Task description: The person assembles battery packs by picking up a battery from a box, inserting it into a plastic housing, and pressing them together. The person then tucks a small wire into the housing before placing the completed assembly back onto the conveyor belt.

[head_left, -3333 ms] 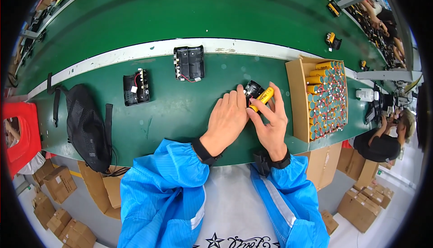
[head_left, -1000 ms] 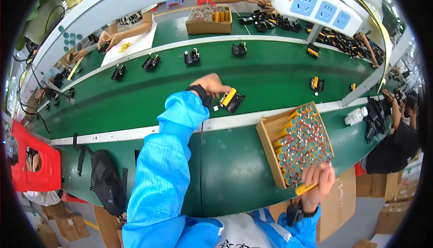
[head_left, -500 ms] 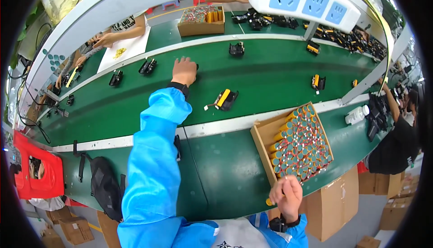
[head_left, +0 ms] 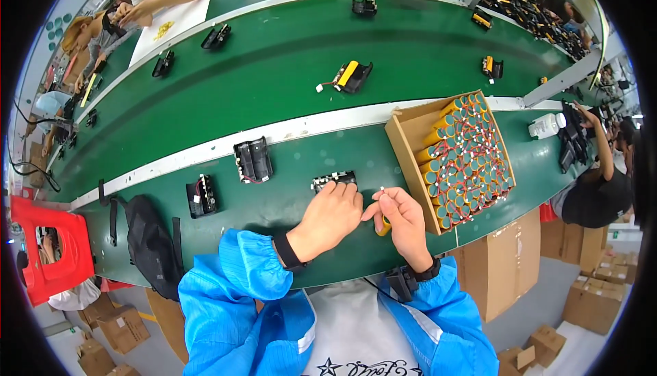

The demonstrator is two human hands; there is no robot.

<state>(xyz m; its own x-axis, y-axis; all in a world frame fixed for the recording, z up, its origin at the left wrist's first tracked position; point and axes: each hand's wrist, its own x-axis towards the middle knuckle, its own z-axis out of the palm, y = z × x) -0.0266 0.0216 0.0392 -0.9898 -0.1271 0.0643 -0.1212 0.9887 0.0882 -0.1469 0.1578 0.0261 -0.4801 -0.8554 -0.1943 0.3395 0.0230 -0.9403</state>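
On the near bench lies a black plastic housing (head_left: 334, 179) with white parts along its edge. My left hand (head_left: 327, 218) is closed on its near side, fingers bent over it and hiding part of it. Close beside, my right hand (head_left: 400, 218) holds a yellow cylindrical battery (head_left: 384, 227), mostly covered by the palm. Its thumb and forefinger pinch near a small white connector (head_left: 382, 188). Farther left rest two more black housings, one open-faced (head_left: 253, 160) and one with a red wire (head_left: 202, 197).
A cardboard box (head_left: 404, 149) packed with yellow batteries and red wires stands right of my hands. Beyond the white rail, the green belt (head_left: 274, 82) carries several housings, some with yellow batteries. A black bag (head_left: 152, 239) lies left; a white bottle (head_left: 545, 125) stands right. Other people work around.
My left hand has come back from the belt to the near bench, with a black housing now under it. My right hand has moved in beside it, still with the battery. The view has shifted.
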